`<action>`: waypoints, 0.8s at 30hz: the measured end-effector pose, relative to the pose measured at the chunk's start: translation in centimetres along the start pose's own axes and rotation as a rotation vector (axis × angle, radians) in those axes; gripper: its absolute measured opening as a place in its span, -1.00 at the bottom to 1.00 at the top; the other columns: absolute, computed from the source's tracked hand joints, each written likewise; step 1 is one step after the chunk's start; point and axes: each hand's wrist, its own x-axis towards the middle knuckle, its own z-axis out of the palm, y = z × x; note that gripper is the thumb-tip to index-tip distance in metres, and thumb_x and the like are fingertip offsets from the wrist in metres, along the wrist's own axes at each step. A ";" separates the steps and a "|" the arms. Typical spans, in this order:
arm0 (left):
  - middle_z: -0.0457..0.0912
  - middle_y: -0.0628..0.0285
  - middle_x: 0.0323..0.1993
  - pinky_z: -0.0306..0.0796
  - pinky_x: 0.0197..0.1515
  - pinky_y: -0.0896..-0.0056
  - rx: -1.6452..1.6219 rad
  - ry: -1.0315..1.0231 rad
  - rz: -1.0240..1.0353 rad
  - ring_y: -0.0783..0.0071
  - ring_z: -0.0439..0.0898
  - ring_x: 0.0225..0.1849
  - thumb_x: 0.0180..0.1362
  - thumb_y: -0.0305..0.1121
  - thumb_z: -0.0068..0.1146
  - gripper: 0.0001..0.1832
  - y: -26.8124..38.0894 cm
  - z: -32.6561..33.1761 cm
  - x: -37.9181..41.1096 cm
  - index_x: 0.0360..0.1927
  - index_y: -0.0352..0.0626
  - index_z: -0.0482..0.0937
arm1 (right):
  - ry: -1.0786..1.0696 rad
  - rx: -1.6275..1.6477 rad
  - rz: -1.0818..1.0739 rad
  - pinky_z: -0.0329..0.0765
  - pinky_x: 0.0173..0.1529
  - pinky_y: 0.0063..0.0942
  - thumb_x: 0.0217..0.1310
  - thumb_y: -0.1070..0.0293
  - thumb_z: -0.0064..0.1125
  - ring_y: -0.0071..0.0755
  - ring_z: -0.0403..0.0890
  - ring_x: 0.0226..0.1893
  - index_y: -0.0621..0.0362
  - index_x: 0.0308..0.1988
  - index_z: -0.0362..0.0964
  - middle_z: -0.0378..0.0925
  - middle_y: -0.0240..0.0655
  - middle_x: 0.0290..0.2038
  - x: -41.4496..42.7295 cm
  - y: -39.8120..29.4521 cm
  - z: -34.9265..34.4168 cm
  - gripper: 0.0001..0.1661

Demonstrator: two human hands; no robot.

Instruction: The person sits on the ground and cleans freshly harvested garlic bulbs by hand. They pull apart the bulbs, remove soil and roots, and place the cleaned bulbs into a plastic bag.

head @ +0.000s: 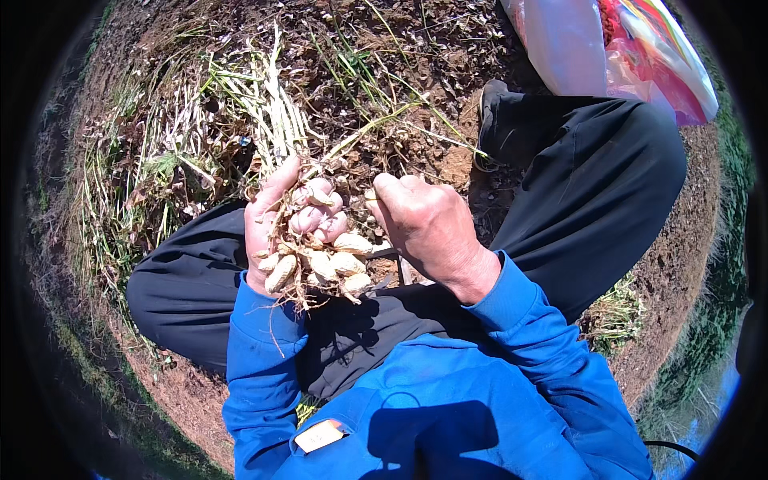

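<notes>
My left hand (262, 219) is turned palm up, its fingers curled around the base of a bundle of peanut plants. Pale stems (279, 114) run away from it towards the top. Several peanut pods (324, 264) with thin roots hang out of the grip, over my lap. Just to the right, my right hand (426, 222) is closed in a fist, its back facing up. A small pale piece, seemingly a peanut pod (371, 195), shows at its thumb and forefinger, mostly hidden. The two hands are a short gap apart.
Pulled stems and dry leaves (174, 138) lie in a heap at the left. Loose stalks (384, 120) cross the soil ahead. A colourful plastic sack (570, 48) stands beyond my right knee (636, 132). A thin bar-like object (406, 271) shows partly between my legs.
</notes>
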 end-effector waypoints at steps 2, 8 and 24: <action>0.37 0.38 -0.73 0.23 -0.56 0.44 -0.040 -0.101 -0.015 0.53 0.27 -0.69 0.42 -0.11 -0.28 -0.56 0.1 0.7 -0.9 -0.56 -0.06 0.35 | 0.009 -0.056 0.083 0.53 -0.42 -0.18 0.14 0.37 0.13 0.00 0.58 -0.47 0.16 -0.43 0.30 0.48 -0.13 -0.53 -0.6 2.4 -1.0 -0.83; 0.40 0.36 -0.74 0.25 -0.58 0.49 0.022 -0.205 0.201 0.58 0.38 -0.70 0.38 -0.11 -0.17 -0.56 1.9 -0.9 -0.5 -0.59 -0.11 0.42 | 0.438 0.140 0.043 0.51 -0.36 -0.53 0.09 0.48 0.32 -0.38 0.61 -0.48 0.28 -0.19 0.48 0.56 -0.19 -0.44 1.0 -0.2 -9.8 -0.74; 0.41 0.36 -0.66 0.25 -0.45 0.41 -0.063 -0.294 0.205 0.58 0.37 -0.66 0.33 -0.14 -0.13 -0.61 1.4 0.2 0.2 -0.57 -0.11 0.41 | 0.346 0.035 -0.097 0.56 -0.14 -0.59 0.28 0.40 0.17 -0.49 0.63 -0.27 0.24 -0.18 0.55 0.63 -0.31 -0.26 3.2 0.2 -15.7 -0.84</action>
